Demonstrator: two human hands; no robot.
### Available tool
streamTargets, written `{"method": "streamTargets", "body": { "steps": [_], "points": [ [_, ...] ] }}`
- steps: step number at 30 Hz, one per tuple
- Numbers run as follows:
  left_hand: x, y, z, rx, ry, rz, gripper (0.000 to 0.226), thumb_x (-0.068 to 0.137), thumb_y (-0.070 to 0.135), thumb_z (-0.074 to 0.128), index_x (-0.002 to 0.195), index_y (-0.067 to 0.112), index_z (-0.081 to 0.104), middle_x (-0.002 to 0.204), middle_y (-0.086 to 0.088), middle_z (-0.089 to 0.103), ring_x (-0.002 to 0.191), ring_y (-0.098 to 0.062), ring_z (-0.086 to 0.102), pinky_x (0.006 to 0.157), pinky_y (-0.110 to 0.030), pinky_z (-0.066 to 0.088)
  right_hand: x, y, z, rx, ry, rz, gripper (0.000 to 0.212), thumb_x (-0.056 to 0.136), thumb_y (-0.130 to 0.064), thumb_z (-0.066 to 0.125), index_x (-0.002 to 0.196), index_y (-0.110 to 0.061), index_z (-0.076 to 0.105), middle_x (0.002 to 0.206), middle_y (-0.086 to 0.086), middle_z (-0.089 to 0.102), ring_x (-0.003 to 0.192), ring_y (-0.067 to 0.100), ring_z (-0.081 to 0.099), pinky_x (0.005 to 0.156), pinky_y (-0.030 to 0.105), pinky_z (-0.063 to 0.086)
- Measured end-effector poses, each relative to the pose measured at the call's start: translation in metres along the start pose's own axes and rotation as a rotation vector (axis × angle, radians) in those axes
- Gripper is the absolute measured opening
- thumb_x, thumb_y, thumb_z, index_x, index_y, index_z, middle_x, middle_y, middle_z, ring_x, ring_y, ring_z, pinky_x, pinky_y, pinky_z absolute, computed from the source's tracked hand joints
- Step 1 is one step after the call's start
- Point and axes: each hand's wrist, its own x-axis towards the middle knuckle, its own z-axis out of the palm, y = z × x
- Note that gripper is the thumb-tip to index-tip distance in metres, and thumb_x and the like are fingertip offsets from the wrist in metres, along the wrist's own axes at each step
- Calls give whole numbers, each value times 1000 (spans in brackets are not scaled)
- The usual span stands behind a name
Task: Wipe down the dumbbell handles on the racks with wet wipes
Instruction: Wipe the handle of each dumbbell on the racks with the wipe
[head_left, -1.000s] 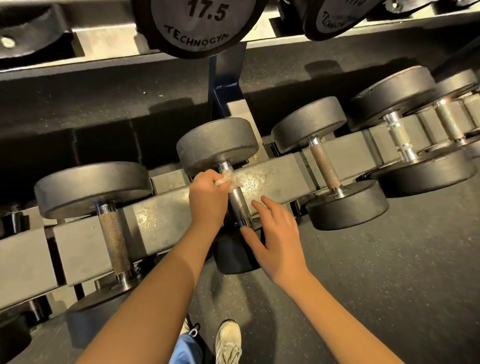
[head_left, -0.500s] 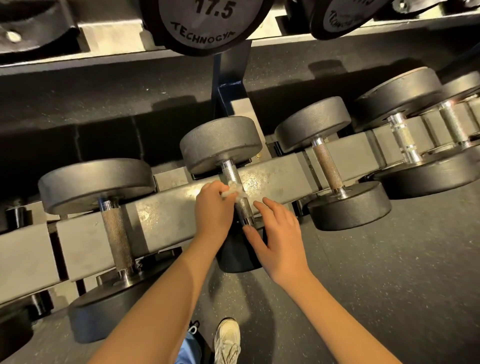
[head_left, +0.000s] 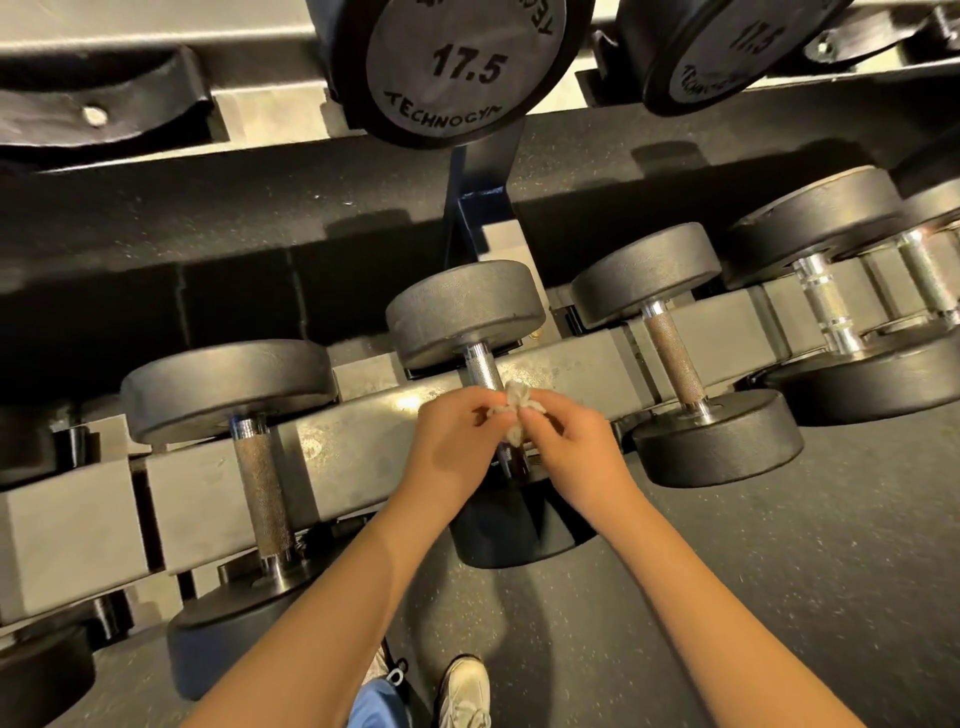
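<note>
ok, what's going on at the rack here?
A person stands at the grey metal dumbbell rack. The left hand and right hand both pinch a crumpled white wet wipe over the knurled chrome handle of the middle black dumbbell. Whether the wipe touches the handle is unclear.

"17.5" and "technogym" on upper-rack dumbbell end (head_left: 457, 67); partial "17.5" on its neighbour (head_left: 727, 52)

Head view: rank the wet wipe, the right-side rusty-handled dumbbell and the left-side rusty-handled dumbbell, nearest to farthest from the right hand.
1. The wet wipe, pinched by fingers of the right hand.
2. The right-side rusty-handled dumbbell, in the next slot to the right.
3. The left-side rusty-handled dumbbell, out beyond the left hand.
</note>
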Motion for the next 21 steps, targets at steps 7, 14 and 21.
{"method": "streamTargets", "body": {
  "steps": [7,14,21],
  "points": [
    [19,14,-38,572,233,423,43,95,18,54,138,12,48,135,-4,45,127,-16,35,108,-30,32,25,5,6,-136,189,91,12,91,-16,58,89,-8,67,72,7,64,68,22,60,63,34,50],
    [31,2,-44,694,144,385,46,98,19,47,143,16,40,146,-1,38,136,-14,24,105,-22,21,33,13,19,-258,105,97,10,86,-12,65,79,-5,68,75,10,65,73,24,61,69,37,51],
    [33,0,-47,717,125,418,46,97,22,45,143,16,41,145,-2,38,134,-14,24,104,-25,29,69,-8,36,-157,276,17,19,90,-13,59,73,-9,66,69,0,60,64,11,53,55,18,37]
  ]
}}
